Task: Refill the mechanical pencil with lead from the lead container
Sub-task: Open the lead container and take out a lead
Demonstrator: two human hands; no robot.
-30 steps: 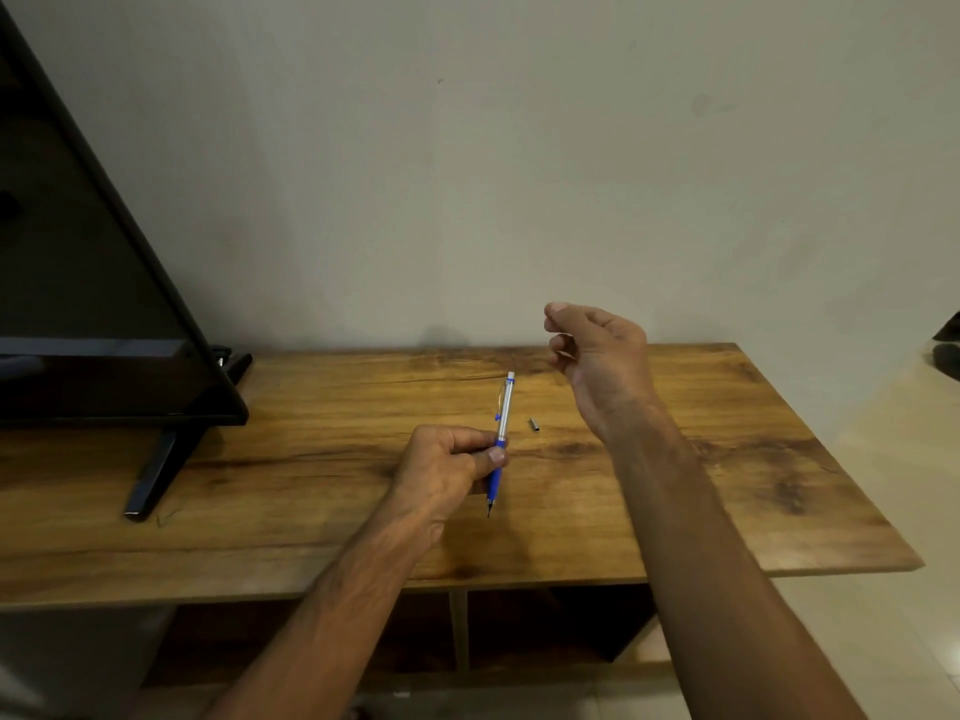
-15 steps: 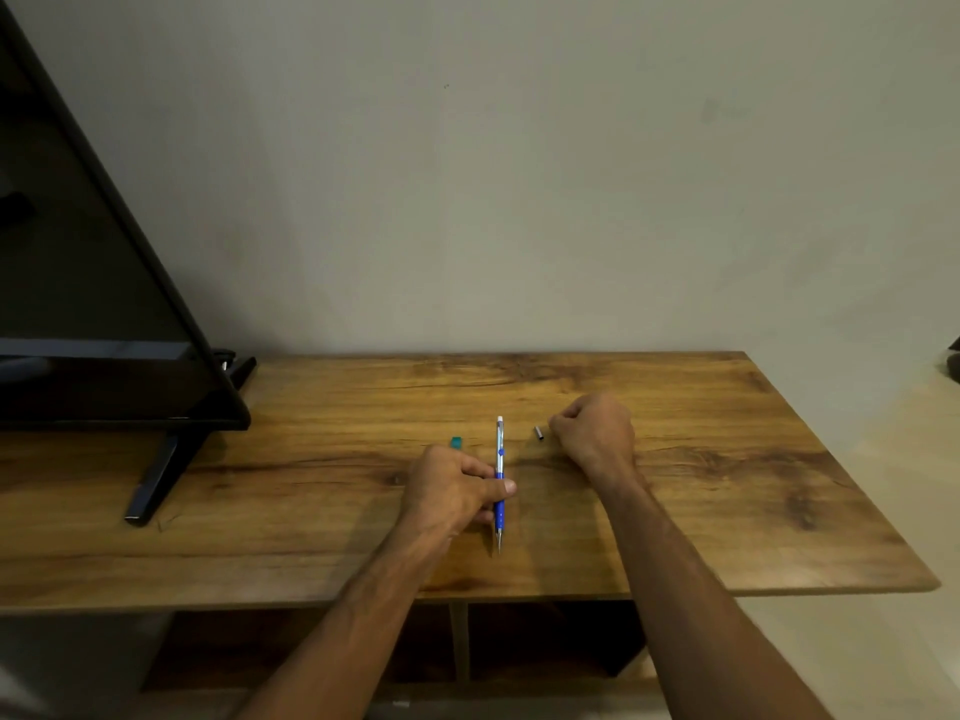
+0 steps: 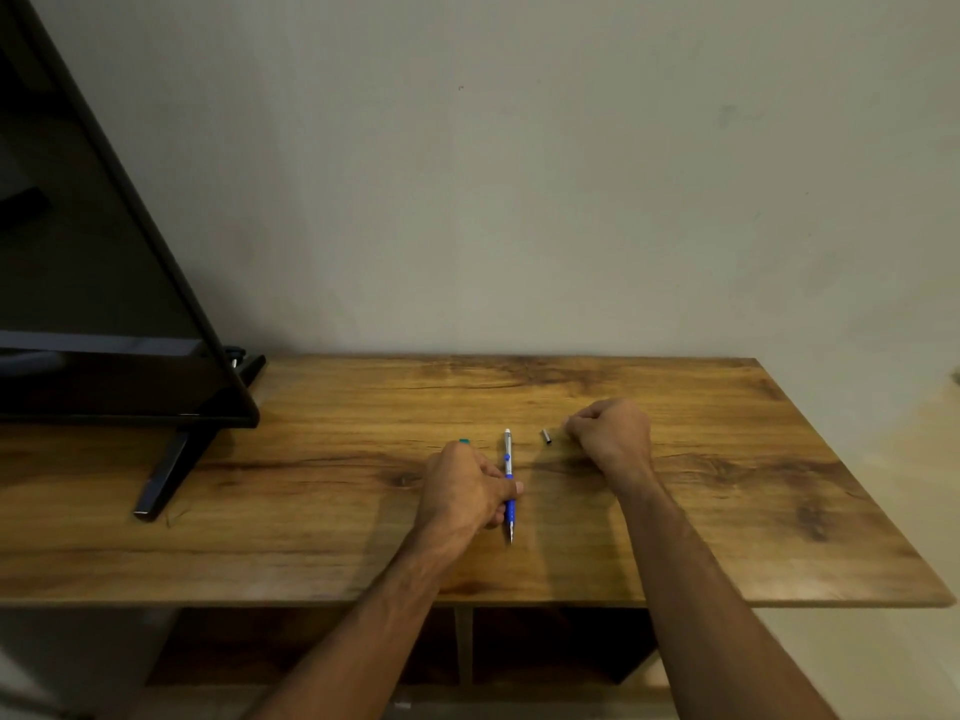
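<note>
Pinched tight: left hand [image 3: 462, 485] has thumb and curled fingers clamped on the blue grip section, the fist resting on the table [image 3: 727, 511]. Just left of the pencil's far end, a teal sliver [image 3: 464, 440] peeks out past the knuckles. That's probably the lead container, but it's too hidden to be sure. Now the pencil [image 3: 508, 475] itself: long axis running straight away from the person, writing tip at the near end, white top at the far end. Just right of that top lies a small metal cap [image 3: 546, 437], off and loose on the wood. Right again of the pencil sits the right hand [image 3: 610, 433], fingers curled in, and I can't tell whether a lead is in there. It's the hand nearer the top, so any lead should go in from there, lined up with the barrel.
</note>
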